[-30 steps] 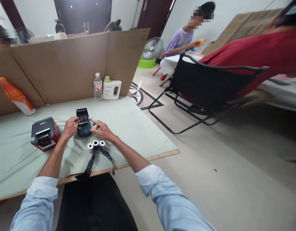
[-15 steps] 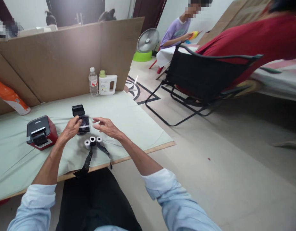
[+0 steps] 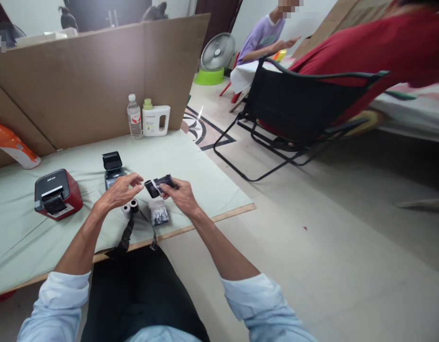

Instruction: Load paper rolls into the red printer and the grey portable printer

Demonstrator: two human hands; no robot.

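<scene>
My right hand [image 3: 182, 194] grips a small dark flat pack [image 3: 152, 189] with a pale band across it, thumb on top. Just left of the pack, my left hand [image 3: 122, 191] has its fingers stretched out and touches nothing I can make out. Behind the left hand stands a small dark device [image 3: 112, 162] with its lid raised; the hand partly covers its body. Below the hands lie white paper rolls [image 3: 134, 205] with dark cores. A small box [image 3: 158, 213] with a grey printed picture sits beside them. A black strip [image 3: 127, 233] trails over the table edge.
A red and black printer [image 3: 58, 194] stands at left, an orange bottle [image 3: 14, 145] behind it. A water bottle [image 3: 134, 118] and a white jug [image 3: 156, 119] stand against a cardboard screen [image 3: 98, 80]. A person in red sits in a black folding chair [image 3: 305, 104].
The dark pack has passed from my left hand to my right. My left hand is now empty, and the picture box has appeared beside the rolls. The lidded device shows more of its body.
</scene>
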